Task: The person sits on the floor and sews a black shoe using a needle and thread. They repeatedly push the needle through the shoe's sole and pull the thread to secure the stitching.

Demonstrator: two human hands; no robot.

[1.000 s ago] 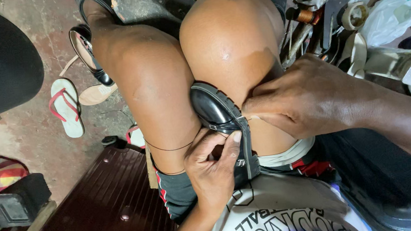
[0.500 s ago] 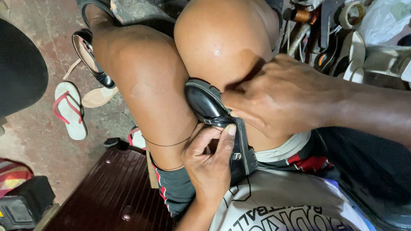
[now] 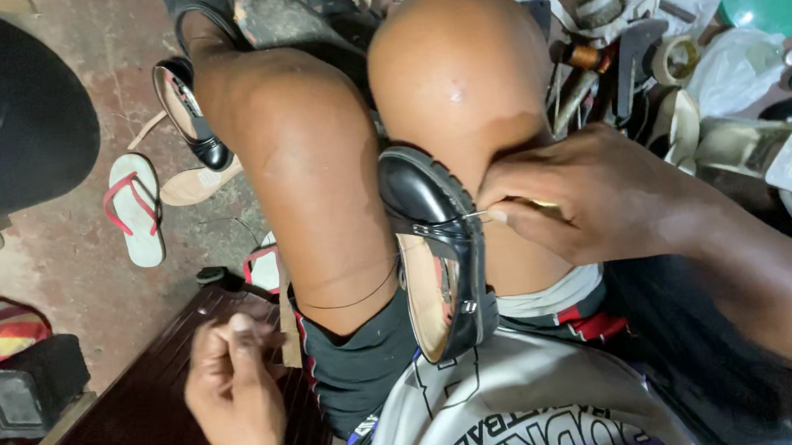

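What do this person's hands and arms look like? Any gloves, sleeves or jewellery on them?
Both are bare. The left hand and right hand wear no gloves, and no rings or watch show. The right forearm is uncovered right to the picture's edge, with no sleeve in sight. Only a short stretch of the left wrist shows, also bare.

Operator's clothing, seen from above

The person is wearing a grey jersey (image 3: 520, 404) with large printed lettering and purple trim, and dark shorts (image 3: 362, 371) with red piping and a white band at one hem; forearms, both hands and both knees are showing bare.
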